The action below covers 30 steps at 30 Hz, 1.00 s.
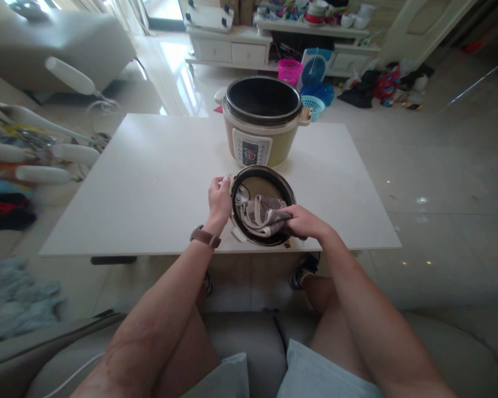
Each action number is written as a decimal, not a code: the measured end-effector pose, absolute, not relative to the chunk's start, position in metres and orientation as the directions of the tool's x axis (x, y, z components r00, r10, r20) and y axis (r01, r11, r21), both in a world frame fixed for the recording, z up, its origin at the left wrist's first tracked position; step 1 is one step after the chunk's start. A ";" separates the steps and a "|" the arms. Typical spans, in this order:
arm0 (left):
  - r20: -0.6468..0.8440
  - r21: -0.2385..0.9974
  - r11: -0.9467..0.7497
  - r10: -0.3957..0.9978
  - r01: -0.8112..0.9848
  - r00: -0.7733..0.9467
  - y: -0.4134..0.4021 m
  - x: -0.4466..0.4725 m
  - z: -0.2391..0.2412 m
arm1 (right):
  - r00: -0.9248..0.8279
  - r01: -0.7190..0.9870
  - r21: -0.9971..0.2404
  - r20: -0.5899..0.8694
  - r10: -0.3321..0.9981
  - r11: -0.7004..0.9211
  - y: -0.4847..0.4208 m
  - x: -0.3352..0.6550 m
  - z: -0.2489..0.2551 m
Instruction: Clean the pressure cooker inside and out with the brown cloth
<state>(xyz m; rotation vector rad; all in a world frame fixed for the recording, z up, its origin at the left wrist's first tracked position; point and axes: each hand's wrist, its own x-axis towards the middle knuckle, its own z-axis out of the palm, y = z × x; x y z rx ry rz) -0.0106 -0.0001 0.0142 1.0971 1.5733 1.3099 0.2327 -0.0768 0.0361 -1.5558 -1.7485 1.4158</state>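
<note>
My left hand (219, 200) is closed on the left rim of a round pressure cooker lid (260, 187), whose inner side faces me. In my right hand (304, 221) is a bunched, striped brown and cream cloth (265, 214), pressed against the lid's inside at the lower right. A metal fitting (243, 194) shows on the lid's inner left. Just behind the lid stands an electric pressure cooker (262, 124), uncovered, its dark inner pot (263, 99) in view and a control panel (251, 150) on its front.
The white table (161, 182) extends to both sides of the cooker. At the left are white-handled metal frames (70, 77). Beyond the table stand a pink basket (289, 72), a light-blue basket (313, 106) and a white cabinet (232, 51). Bags (385, 85) lie on the floor.
</note>
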 end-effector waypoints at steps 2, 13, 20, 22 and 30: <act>-0.057 0.988 0.100 0.947 0.122 -0.315 0.001 -0.011 0.014 | -0.132 0.369 -0.915 -0.226 0.965 -0.164 -0.071 0.240 0.038; -0.055 0.989 0.096 0.949 0.117 -0.311 0.000 -0.011 0.011 | 0.139 0.441 -0.897 0.101 0.985 0.030 -0.078 0.209 0.039; -0.031 0.988 0.078 0.945 0.133 -0.325 0.000 -0.011 0.011 | -0.477 0.696 -0.656 -0.120 0.870 0.291 -0.094 0.166 0.041; -0.017 0.991 0.057 0.952 0.125 -0.306 -0.001 -0.012 0.011 | -0.534 0.725 -0.589 -0.155 0.831 0.356 -0.093 0.169 0.043; -0.022 0.993 0.055 0.953 0.101 -0.304 -0.001 -0.010 0.012 | -0.589 0.748 -0.546 -0.286 0.756 0.376 -0.085 0.200 0.043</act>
